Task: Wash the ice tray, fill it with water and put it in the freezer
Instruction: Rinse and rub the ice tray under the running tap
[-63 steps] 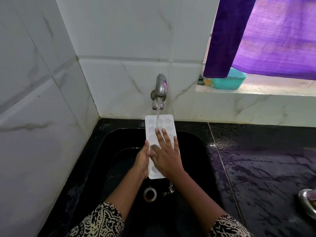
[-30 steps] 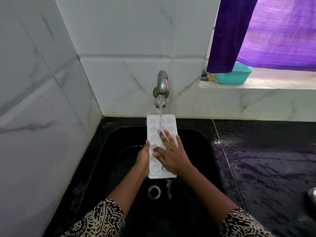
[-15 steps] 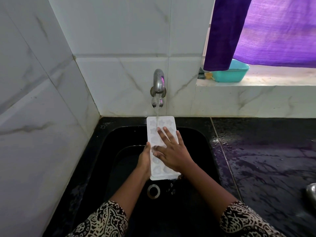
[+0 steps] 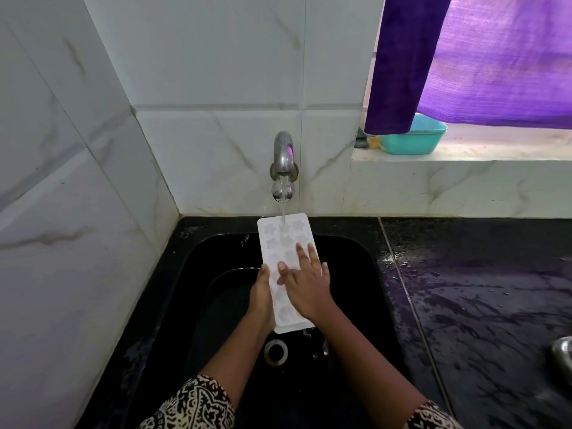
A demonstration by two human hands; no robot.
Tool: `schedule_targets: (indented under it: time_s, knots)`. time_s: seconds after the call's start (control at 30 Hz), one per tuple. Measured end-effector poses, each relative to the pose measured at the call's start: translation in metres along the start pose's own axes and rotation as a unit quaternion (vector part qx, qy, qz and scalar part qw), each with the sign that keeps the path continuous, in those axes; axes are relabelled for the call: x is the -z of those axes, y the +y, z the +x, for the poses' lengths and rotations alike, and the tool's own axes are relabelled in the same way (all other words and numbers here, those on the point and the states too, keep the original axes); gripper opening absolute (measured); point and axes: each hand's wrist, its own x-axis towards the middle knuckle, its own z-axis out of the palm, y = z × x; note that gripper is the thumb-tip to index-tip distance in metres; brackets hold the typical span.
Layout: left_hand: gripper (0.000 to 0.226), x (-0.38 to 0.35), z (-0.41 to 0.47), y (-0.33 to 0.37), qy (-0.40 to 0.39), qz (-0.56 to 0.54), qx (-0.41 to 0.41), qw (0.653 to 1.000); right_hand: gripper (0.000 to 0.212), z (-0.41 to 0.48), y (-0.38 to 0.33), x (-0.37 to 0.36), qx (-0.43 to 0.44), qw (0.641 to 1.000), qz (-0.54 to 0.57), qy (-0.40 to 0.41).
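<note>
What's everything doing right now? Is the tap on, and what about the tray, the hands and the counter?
Tray: held over the sink, cups up, wet.
Tap: on, stream hitting the tray's far end.
Left hand: grips the tray's left edge.
Right hand: flat on the tray, fingers straight.
Counter: wet.

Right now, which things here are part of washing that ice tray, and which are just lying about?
Part of the job: ice tray, running tap, black sink, left hand gripping it, right hand flat on it.
Lying about: teal tub, purple curtain, metal vessel.
</note>
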Motion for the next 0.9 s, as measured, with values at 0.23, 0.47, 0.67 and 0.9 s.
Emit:
schedule_targets:
  time_s: [0.23,0.47,0.67,0.9]
  knots:
    - [0.055,0.004,0.006,0.000,0.003,-0.050,0.015,0.999,0.039,-0.005,0.027,-0.004,0.053,0.989,-0.135,0.014]
    - [0.054,0.008,0.003,0.007,0.008,-0.062,-0.007,0.998,0.082,0.007,0.022,-0.021,0.106,0.977,-0.176,0.056]
    - [0.053,0.008,0.003,0.010,0.007,-0.062,-0.019,0.998,0.053,0.010,0.023,-0.035,0.102,0.957,-0.217,0.161]
    - [0.058,0.017,0.006,0.008,-0.006,-0.080,0.021,0.997,0.052,0.011,0.035,-0.032,0.125,0.950,-0.231,0.170]
